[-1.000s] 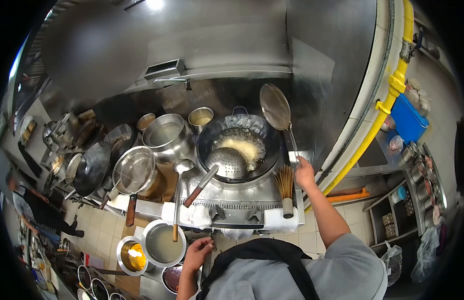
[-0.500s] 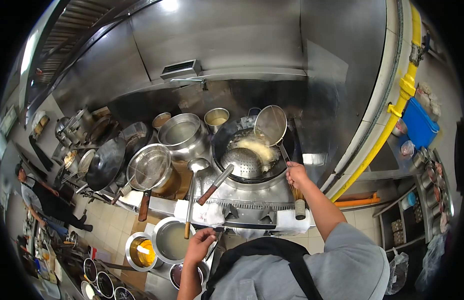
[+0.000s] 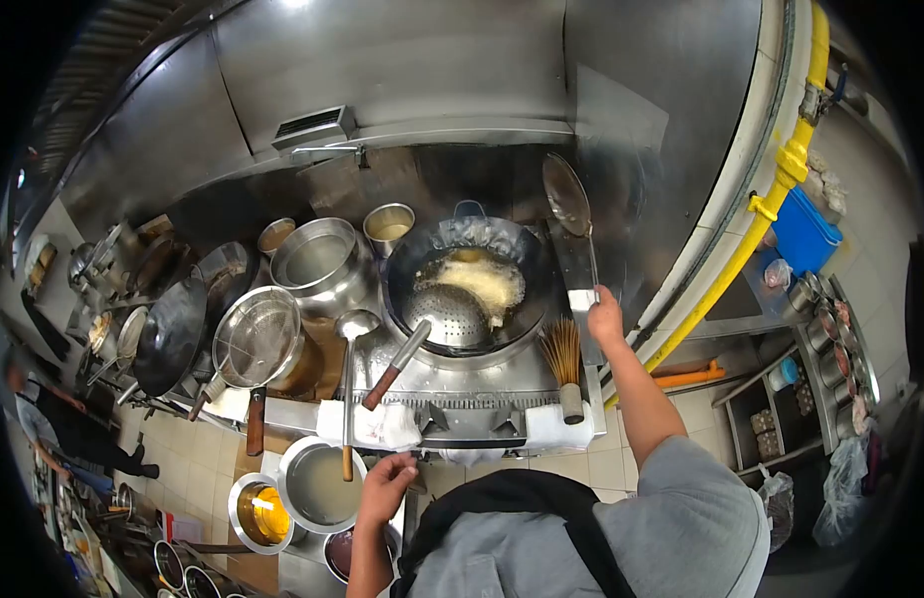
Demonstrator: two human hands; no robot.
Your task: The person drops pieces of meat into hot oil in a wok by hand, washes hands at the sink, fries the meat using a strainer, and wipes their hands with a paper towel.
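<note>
My right hand (image 3: 605, 317) is closed round the handle of a round skimmer (image 3: 566, 194), whose bowl is raised beside the steel side wall, right of the wok. Pale yellow food (image 3: 487, 282) fries in foaming oil inside the black wok (image 3: 529, 324). A perforated steel ladle (image 3: 450, 314) rests in the wok, its wooden-ended handle sticking out at the front left. My left hand (image 3: 385, 488) hovers by the pot of cloudy liquid (image 3: 294, 503), fingers curled together with nothing visible in them. Just beyond it lies a long-handled ladle (image 3: 348, 399).
A bamboo brush (image 3: 563, 369) stands at the stove's front right, near a folded white cloth (image 3: 541, 427). Left of the wok are a large steel pot (image 3: 317, 259), a mesh strainer (image 3: 255, 334) and a second wok (image 3: 173, 334). Another person (image 3: 68, 419) stands far left.
The skimmer has moved from over the wok to the right, its bowl now turned nearly edge-on. My right hand went right and up with it. The whole view has shifted slightly.
</note>
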